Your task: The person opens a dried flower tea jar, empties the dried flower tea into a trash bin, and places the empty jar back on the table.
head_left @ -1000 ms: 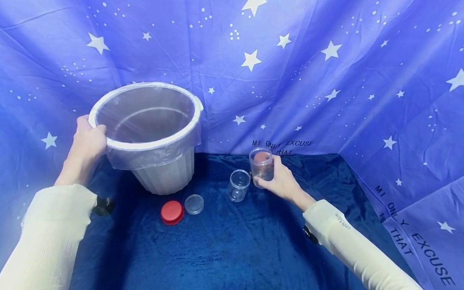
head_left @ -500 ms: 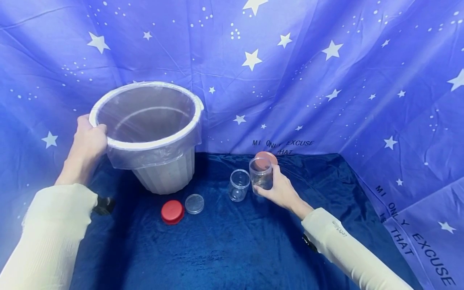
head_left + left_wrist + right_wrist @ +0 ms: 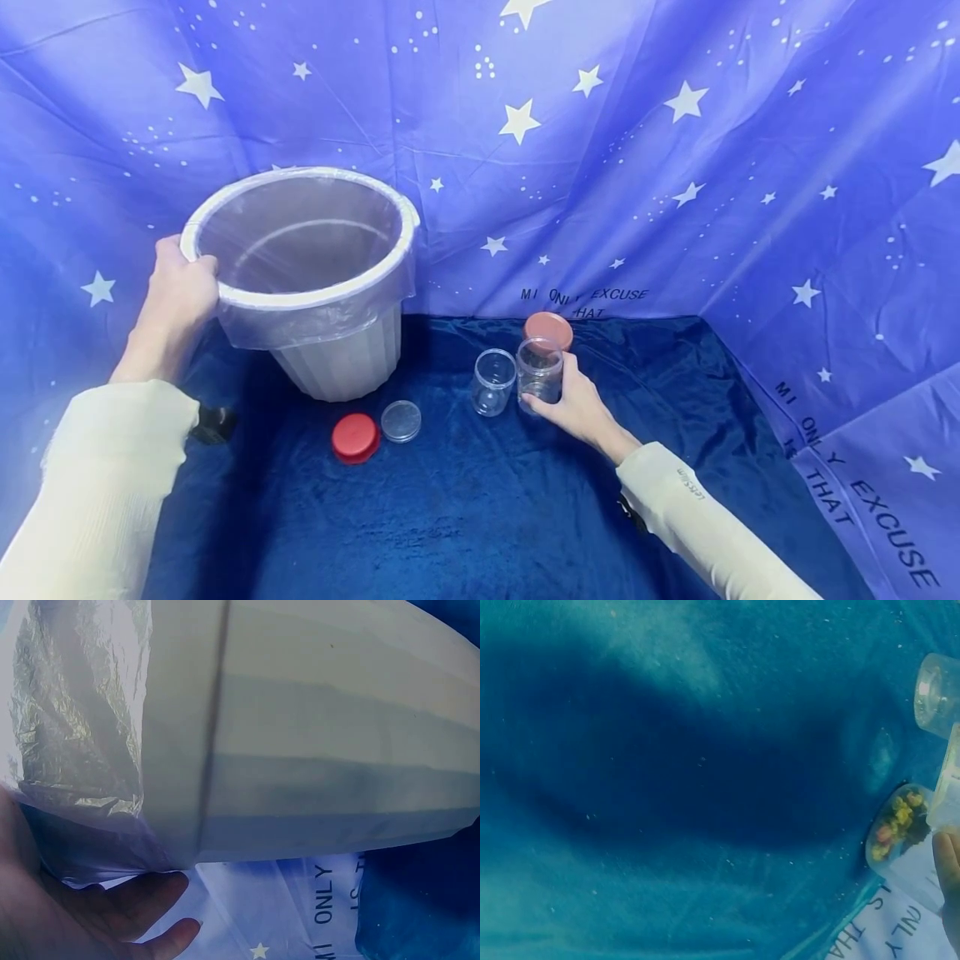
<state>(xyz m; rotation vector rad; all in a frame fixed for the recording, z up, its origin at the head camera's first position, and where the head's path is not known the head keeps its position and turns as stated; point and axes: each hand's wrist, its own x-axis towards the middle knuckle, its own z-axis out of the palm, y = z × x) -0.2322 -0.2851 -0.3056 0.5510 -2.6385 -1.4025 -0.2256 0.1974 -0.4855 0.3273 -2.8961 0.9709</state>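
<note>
My left hand (image 3: 178,296) grips the rim of a white ribbed trash bin (image 3: 341,358) lined with a clear plastic bag (image 3: 315,321). In the left wrist view, the fingers (image 3: 161,896) lie under the bag's folded edge. My right hand (image 3: 581,404) holds a clear plastic jar (image 3: 538,383), lidless and upright. A second clear jar (image 3: 492,387) stands just left of it. Behind the held jar shows a red-orange lid (image 3: 548,327). The right wrist view has a clear container (image 3: 894,825) there with yellow and pink pieces inside.
A red lid (image 3: 356,437) and a clear round lid (image 3: 401,421) lie on the dark blue cloth (image 3: 450,517) in front of the bin. A blue star-patterned curtain (image 3: 465,100) hangs close behind and along the right side.
My right hand has moved down and toward me with the jar, and the red-orange lid behind has come into fuller view. My left hand still grips the bin.
</note>
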